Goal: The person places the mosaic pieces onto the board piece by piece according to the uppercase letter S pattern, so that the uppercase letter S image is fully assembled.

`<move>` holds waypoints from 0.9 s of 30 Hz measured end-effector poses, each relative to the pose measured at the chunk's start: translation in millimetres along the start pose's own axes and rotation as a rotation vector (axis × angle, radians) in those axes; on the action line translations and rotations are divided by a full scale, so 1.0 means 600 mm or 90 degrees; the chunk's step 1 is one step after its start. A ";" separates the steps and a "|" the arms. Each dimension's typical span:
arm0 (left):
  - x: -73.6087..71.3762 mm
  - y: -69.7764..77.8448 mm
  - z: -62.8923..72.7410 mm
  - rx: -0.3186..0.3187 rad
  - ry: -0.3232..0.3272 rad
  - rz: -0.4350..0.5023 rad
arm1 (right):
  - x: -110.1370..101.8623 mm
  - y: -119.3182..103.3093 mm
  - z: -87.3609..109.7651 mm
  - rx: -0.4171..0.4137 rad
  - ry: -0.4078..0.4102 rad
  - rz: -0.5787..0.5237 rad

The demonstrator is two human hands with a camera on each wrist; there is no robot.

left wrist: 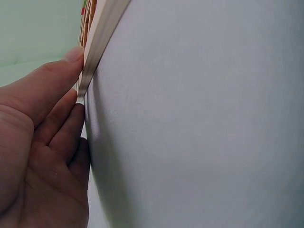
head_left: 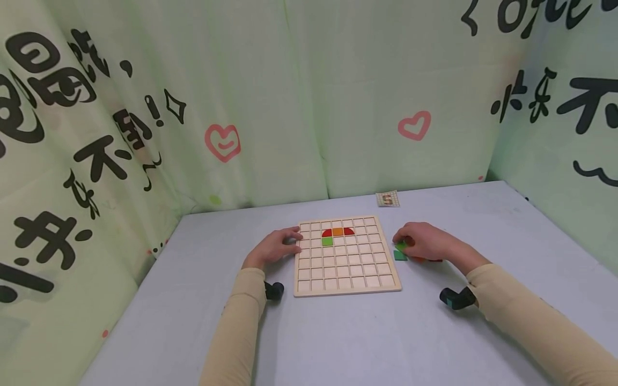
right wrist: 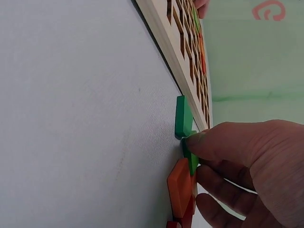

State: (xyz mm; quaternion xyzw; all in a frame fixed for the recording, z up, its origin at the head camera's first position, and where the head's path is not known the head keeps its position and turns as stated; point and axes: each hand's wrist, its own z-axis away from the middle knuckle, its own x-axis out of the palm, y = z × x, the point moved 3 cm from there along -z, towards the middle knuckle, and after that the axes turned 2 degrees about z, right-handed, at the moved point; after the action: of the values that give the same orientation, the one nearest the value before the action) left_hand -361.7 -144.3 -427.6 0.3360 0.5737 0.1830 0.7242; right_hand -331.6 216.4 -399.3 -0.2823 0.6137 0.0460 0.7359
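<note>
A square wooden grid board [head_left: 347,293] lies on the table. In its upper rows sit an orange square [head_left: 337,232] between two red rounded pieces and a light green square [head_left: 328,242] below the left one. My left hand [head_left: 274,246] touches the board's left edge, thumb [left wrist: 71,57] against the rim and fingers extended beside it. To the right of the board, my right hand [head_left: 427,240] pinches a green block [right wrist: 191,159] between thumb and fingers. A darker green block [right wrist: 183,116] lies right beside it, near the board's edge. Orange [right wrist: 178,187] and red blocks [right wrist: 188,217] lie partly under the hand.
A small patterned card [head_left: 388,199] lies at the table's back edge. Printed curtains [head_left: 309,107] hang behind the table and along both sides. Dark wrist devices [head_left: 274,291] sit at both sleeves. The white tabletop [head_left: 338,343] extends in front of the board.
</note>
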 end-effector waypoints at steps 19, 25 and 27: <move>0.001 0.001 -0.001 -0.008 -0.001 -0.013 | 0.002 0.009 0.004 -0.014 0.027 0.002; 0.001 0.001 0.000 -0.006 -0.002 -0.009 | 0.002 0.008 0.006 -0.014 0.028 -0.003; 0.001 0.001 0.000 -0.005 -0.002 -0.008 | 0.002 0.007 0.007 -0.013 0.026 -0.005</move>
State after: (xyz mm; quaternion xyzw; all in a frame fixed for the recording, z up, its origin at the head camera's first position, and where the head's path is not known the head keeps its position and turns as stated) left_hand -361.3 -143.3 -427.3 0.3295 0.5738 0.1799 0.7279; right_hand -329.4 221.5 -401.7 -0.2935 0.6269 0.0435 0.7204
